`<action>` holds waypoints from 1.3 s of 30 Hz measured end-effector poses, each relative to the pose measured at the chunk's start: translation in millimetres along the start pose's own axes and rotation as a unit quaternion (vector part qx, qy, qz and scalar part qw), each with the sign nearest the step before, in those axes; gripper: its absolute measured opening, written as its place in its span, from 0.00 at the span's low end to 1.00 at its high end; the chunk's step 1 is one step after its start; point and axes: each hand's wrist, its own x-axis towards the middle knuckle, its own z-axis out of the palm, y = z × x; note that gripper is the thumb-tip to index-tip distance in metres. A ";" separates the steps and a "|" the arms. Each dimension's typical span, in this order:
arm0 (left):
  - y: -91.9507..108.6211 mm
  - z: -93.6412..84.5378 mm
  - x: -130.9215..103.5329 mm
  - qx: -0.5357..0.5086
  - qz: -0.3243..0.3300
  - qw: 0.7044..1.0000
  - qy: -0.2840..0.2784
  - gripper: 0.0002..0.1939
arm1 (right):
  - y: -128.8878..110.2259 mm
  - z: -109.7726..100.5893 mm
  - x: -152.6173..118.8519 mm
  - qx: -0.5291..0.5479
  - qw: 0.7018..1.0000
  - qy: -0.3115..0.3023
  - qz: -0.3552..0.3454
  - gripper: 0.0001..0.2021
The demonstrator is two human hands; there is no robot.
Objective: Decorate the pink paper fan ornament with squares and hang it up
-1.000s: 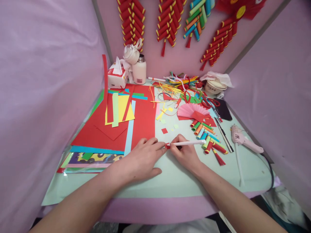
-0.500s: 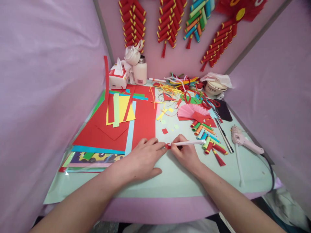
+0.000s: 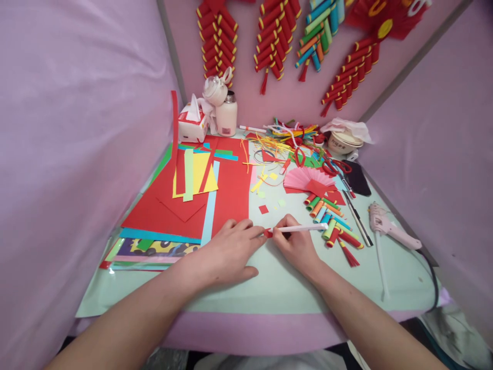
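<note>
My left hand (image 3: 231, 253) lies flat on the table, fingers stretched out, with its fingertips on the edge of a small red paper piece (image 3: 268, 233). In my right hand (image 3: 296, 246) is a slim white pen (image 3: 306, 227), pinched between thumb and fingers and slanted up to the right. Its tip meets the red piece, though any mark there is too small to see. Just above lies a loose red paper square (image 3: 263, 209). To the right of my right hand rests a colourful paper firecracker string (image 3: 327, 218) with a red tassel (image 3: 348, 254).
Red paper sheets (image 3: 233, 195) and coloured strips cover the left side. At the back stand a tissue box (image 3: 192, 126), a white open bottle (image 3: 227, 115) and a lidded bowl (image 3: 344, 141). Red-handled scissors (image 3: 332, 167), a pink paper fan (image 3: 306, 178) and a glue gun (image 3: 393, 226) lie right.
The view has shifted slightly, so everything sits a little further right. Both hands keep nearly the same pose, with the pen still at the small red piece.
</note>
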 end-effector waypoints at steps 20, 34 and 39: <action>0.0 -0.3 0.1 0.000 0.000 1.000 0.001 0.29 | 0.6 -0.9 0.4 -0.004 1.000 0.013 -0.003 0.08; -0.6 -1.4 -0.1 0.000 -0.004 1.000 -0.009 0.29 | -3.0 -5.0 -3.1 0.007 0.994 0.110 0.008 0.09; -2.3 -1.0 0.7 -0.004 -0.006 1.000 -0.010 0.29 | -1.4 -8.1 -1.3 0.032 0.992 0.121 0.022 0.10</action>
